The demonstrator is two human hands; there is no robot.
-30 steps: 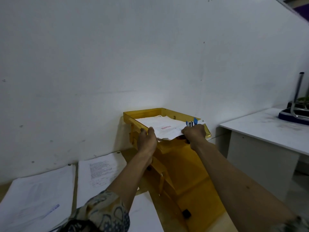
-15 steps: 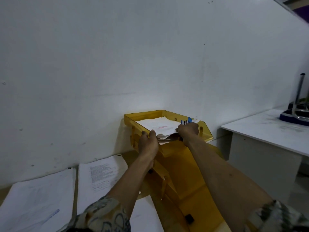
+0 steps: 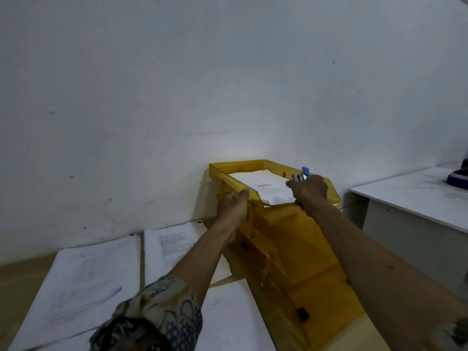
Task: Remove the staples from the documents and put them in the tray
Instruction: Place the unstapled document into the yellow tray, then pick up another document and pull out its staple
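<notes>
Documents (image 3: 266, 187) lie in top tray (image 3: 238, 165) of yellow stack, against wall. Left hand (image 3: 233, 209) grips tray's front-left rim, thumb on top edge, just beside the paper's left edge. Right hand (image 3: 307, 191) is closed round blue-handled tool (image 3: 303, 173), knuckles over front-right corner of documents; whether fingers touch paper, cannot tell. Loose sheets (image 3: 83, 277) lie on bench (image 3: 15, 282) to the left.

head view; worn, wide-angle; faces forward and down along both forearms (image 3: 202, 252); near the fingers (image 3: 293, 184); tray (image 3: 238, 165) and wall (image 3: 228, 84) just beyond them
</notes>
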